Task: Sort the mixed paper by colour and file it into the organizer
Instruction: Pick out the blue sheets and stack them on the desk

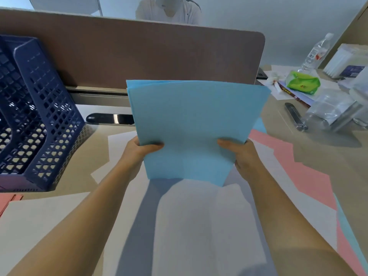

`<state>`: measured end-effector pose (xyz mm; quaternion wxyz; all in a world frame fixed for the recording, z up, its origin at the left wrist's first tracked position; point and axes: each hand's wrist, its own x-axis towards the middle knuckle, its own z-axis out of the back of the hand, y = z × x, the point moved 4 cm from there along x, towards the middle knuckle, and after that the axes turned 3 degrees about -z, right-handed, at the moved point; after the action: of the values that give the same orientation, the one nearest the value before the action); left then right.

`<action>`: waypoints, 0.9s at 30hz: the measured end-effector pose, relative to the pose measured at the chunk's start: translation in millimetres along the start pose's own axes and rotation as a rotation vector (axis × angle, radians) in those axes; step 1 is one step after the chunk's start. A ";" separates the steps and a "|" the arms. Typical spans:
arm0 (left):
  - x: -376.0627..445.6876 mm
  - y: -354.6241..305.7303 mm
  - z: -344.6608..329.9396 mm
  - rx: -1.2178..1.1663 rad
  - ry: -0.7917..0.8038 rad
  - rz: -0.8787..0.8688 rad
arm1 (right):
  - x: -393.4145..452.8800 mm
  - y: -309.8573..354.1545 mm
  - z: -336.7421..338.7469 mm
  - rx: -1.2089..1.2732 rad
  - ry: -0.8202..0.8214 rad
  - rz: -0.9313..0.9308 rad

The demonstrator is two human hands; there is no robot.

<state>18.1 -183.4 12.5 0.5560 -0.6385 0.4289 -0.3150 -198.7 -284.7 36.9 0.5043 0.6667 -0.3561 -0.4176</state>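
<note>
Nearest the camera, white sheets (199,226) lie flat on the desk (318,156) along its near edge, between the two forearms. Above them both hands hold up the stack of blue paper (191,124), which stands almost upright over the middle of the desk and does not touch it. The left hand (137,150) grips the stack at its lower left edge, thumb on the front face and the other fingers hidden behind. The right hand (239,154) grips the lower right edge in the same way.

The sheets are thin, light and soft. At the top left corner they are slightly fanned, so the stack is not yet squared. I judge that such paper bends and slides easily; it is best taken at both side edges, low, as here, and tapped on the desk before filing. One hand alone would probably let the top droop.

Pink sheets (298,166) lie towards the right edge of the desk, partly under white ones. The dark blue mesh organizer (45,116) stands at the far left, against the brown divider panel (139,56). Its compartments look empty as far as I can see. At the far right corner are a plastic bottle (316,52) and a green tissue pack (302,82).
</note>
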 end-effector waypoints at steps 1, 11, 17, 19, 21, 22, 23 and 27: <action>-0.3 5.1 -1.5 0.000 -0.015 0.008 | 2.0 -10.1 0.4 0.012 -0.010 -0.030; 2.3 39.7 -8.7 0.002 -0.031 0.102 | -1.3 -38.6 12.9 0.069 -0.089 -0.079; -7.0 40.8 -11.8 0.063 -0.115 0.106 | -11.0 -36.6 9.0 -0.071 -0.187 -0.025; -13.5 33.2 -8.1 0.116 -0.176 0.078 | -15.7 -27.5 3.9 -0.122 -0.241 0.034; -21.2 20.2 -0.2 0.205 -0.250 0.024 | -20.3 -18.1 -5.3 -0.167 -0.274 0.097; -24.6 14.0 5.1 0.261 -0.281 0.004 | -22.6 -13.4 -11.4 -0.188 -0.268 0.129; -29.3 8.2 10.6 0.316 -0.303 -0.010 | -25.6 -8.2 -18.8 -0.207 -0.252 0.156; -59.7 -3.1 36.0 0.513 -0.368 0.022 | -40.1 3.0 -53.5 -0.247 -0.145 0.203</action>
<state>24.4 -113.9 13.4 0.7707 -0.5189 0.2345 -0.2860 -165.8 -229.3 55.3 0.5950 0.5283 -0.4030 -0.4522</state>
